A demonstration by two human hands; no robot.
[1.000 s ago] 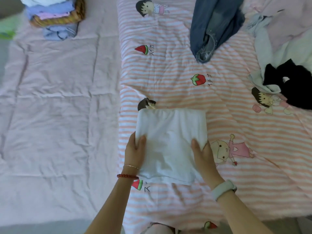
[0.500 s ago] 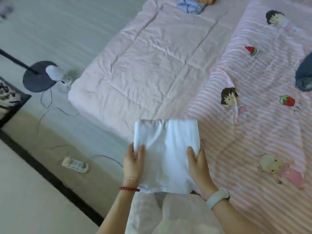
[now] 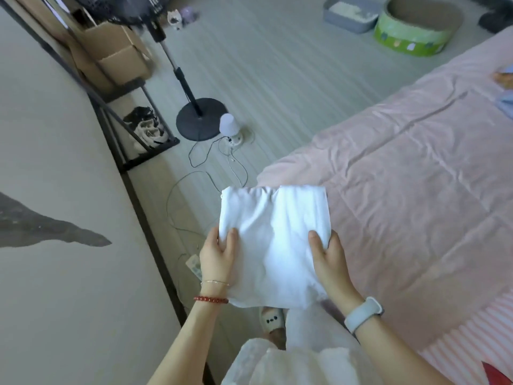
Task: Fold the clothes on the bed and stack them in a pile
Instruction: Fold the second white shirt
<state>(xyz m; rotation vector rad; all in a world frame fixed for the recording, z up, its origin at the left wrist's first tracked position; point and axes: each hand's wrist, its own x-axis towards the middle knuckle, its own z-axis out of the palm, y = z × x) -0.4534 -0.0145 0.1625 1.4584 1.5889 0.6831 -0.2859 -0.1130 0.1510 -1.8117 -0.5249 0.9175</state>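
Holding folded white garment (image 3: 273,245), pink bed (image 3: 416,190), striped floor (image 3: 277,65)

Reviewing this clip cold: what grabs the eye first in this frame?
A folded white garment held up at centre, the left hand and right hand gripping its two sides. Behind it at right lies the pink bed cover; a black fan base stands on the floor beyond.

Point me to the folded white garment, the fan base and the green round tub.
folded white garment (image 3: 273,240): head view, middle of its top face.
fan base (image 3: 201,118): head view, dark round disc on the floor.
green round tub (image 3: 408,37): head view, its outer green wall.
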